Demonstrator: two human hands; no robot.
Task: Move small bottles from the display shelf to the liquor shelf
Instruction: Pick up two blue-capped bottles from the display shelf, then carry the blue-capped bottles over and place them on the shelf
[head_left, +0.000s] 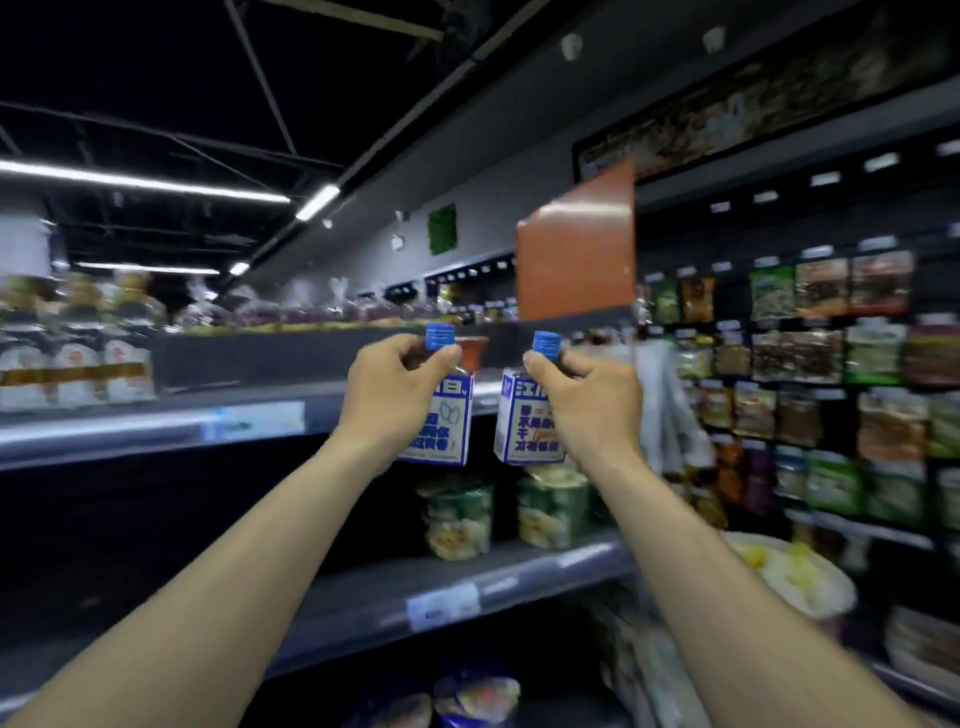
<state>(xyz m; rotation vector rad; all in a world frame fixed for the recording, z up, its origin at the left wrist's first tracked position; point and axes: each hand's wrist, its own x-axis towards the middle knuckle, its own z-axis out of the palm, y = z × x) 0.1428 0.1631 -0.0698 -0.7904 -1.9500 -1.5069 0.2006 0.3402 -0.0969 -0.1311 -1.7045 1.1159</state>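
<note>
Supermarket aisle, dim light: I hold two small bottles up side by side, not touching. My left hand (395, 384) curls round the neck of the left bottle (448, 428), thumb at its blue cap. My right hand (587, 395) pinches the right bottle (524, 428) likewise. Beyond both hands runs a grey shelf (156, 431), with green tubs (457, 519) beneath them.

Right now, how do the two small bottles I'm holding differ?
The small blue-capped left bottle shows an outline drawing on its label; the small blue-capped right bottle, blue characters with an orange mark. The left bottle is hidden on its left side, the right bottle on its right. Both share white-and-blue labels and ribbed caps.
</note>
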